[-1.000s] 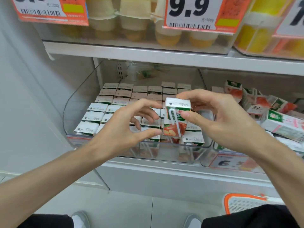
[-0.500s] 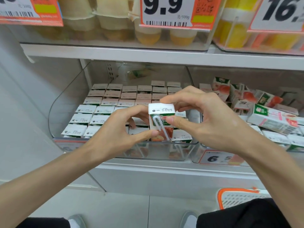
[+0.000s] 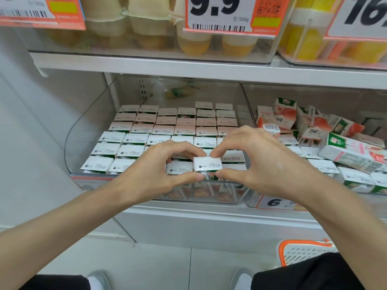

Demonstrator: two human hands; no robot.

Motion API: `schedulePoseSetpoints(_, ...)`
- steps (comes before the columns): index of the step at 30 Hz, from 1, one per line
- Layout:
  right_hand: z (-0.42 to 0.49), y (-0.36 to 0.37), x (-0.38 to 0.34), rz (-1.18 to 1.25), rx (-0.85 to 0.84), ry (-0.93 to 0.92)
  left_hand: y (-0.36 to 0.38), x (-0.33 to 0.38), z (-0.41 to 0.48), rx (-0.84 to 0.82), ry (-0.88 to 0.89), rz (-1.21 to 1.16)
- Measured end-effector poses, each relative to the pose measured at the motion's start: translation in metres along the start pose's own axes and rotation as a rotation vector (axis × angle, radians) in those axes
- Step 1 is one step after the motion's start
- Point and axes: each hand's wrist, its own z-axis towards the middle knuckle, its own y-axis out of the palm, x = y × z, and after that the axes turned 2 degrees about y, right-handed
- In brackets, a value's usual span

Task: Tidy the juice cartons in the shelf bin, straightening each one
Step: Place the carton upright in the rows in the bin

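Both my grips pinch one carton [image 3: 207, 163], near face to far edge: left hand [image 3: 155, 170], right hand [image 3: 261, 164]. Carton upright, part-sunk in near row, right end of left bin [image 3: 68, 147]. Risk, my guess: skewed push wedges it against neighbour cartons [image 3: 180, 170], denting corners.

juice cartons [image 3: 207, 164]: matt paperboard | shelf bin [image 3: 88, 122]: clear glossy plastic
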Motion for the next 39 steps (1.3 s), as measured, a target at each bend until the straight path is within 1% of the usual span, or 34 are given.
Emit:
schedulePoseSetpoints(2,-0.001,0.001,0.002,-0.027,-0.043,0.002,0.002,-0.003,0.0,-0.016,0.04,0.058)
schedulePoseSetpoints(3,-0.001,0.002,0.005,-0.036,-0.038,-0.015,0.003,-0.005,-0.001,-0.013,0.058,0.075)
schedulePoseSetpoints(6,-0.003,-0.003,0.014,-0.058,0.047,-0.043,0.005,-0.005,-0.002,0.003,0.064,0.085)
schedulePoseSetpoints(8,-0.006,-0.01,0.021,-0.053,0.1,0.001,0.007,0.0,0.003,0.023,0.06,0.078)
schedulePoseSetpoints(11,-0.011,-0.016,0.027,-0.05,0.116,0.053,0.018,0.014,0.02,0.034,0.066,0.104)
schedulePoseSetpoints(13,-0.014,-0.016,0.028,-0.024,0.117,0.059,0.025,0.023,0.032,-0.01,0.06,0.146)
schedulePoseSetpoints(16,-0.016,-0.014,0.028,0.003,0.108,0.059,0.022,0.031,0.047,-0.118,0.003,0.195)
schedulePoseSetpoints(19,-0.016,-0.015,0.029,0.011,0.103,0.063,0.017,0.037,0.059,-0.208,0.056,0.322)
schedulePoseSetpoints(21,-0.015,-0.015,0.029,0.015,0.094,0.068,0.016,0.04,0.065,-0.241,0.07,0.35)
schedulePoseSetpoints(23,-0.015,-0.016,0.029,0.025,0.091,0.075,0.016,0.041,0.068,-0.274,0.056,0.319)
schedulePoseSetpoints(27,-0.017,-0.015,0.028,0.052,0.095,0.07,0.013,0.036,0.072,-0.305,0.005,0.111)
schedulePoseSetpoints(30,-0.02,-0.014,0.027,0.007,0.056,0.058,0.014,0.032,0.075,-0.29,0.022,0.068)
schedulePoseSetpoints(32,-0.02,-0.013,0.027,-0.03,0.025,0.05,0.01,0.032,0.077,-0.334,0.025,0.044)
schedulePoseSetpoints(34,-0.021,-0.014,0.027,-0.035,0.009,0.047,0.005,0.032,0.079,-0.384,0.029,0.087)
schedulePoseSetpoints(39,-0.018,-0.015,0.027,-0.075,-0.019,0.054,0.001,0.037,0.078,-0.424,0.053,0.25)
